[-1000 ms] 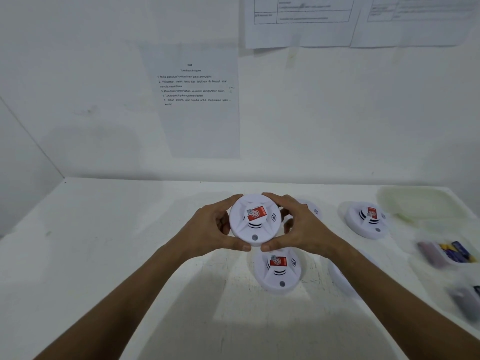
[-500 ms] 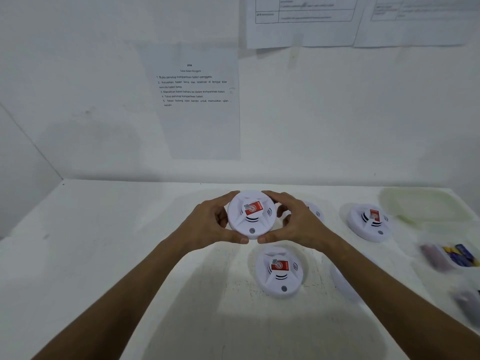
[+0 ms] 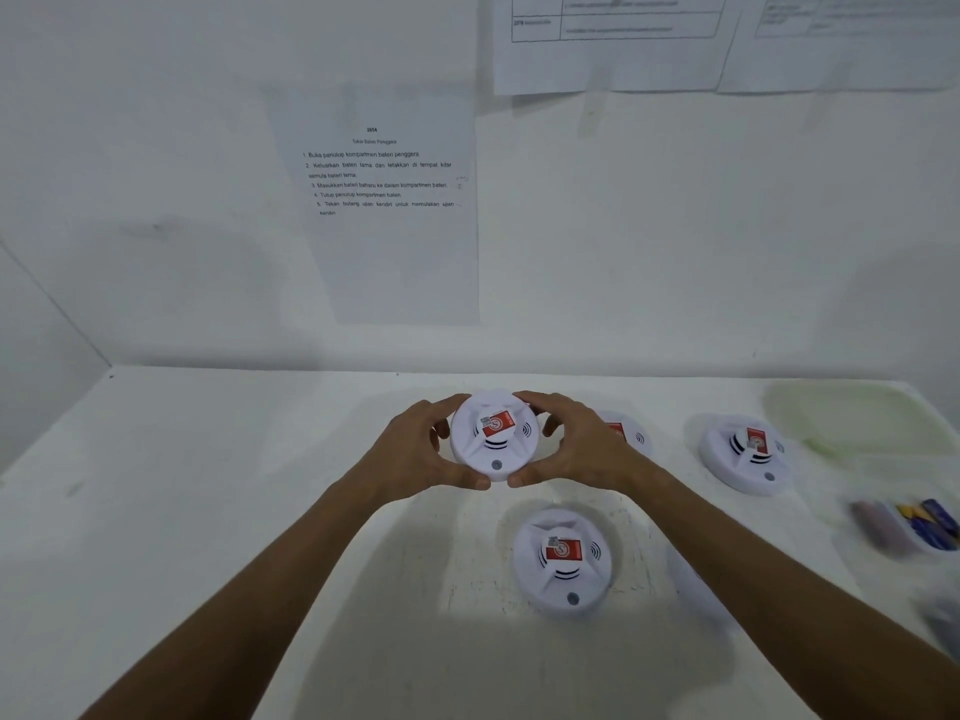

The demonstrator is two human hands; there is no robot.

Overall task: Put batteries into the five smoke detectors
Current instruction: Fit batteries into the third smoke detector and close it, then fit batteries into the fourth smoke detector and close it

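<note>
Detector [image 3: 494,438] held above mid-tabletop [image 3: 208,511], left hand [image 3: 415,454] and right hand [image 3: 576,449] each in a curled grip on its rim; looks light, rigid, smooth plastic, so keep to opposite rim edges when you twist.

Both forearms reach forward and converge; the left hand [image 3: 415,449] and right hand [image 3: 582,449] face each other, fingers curled, thumbs nearly meeting.
</note>
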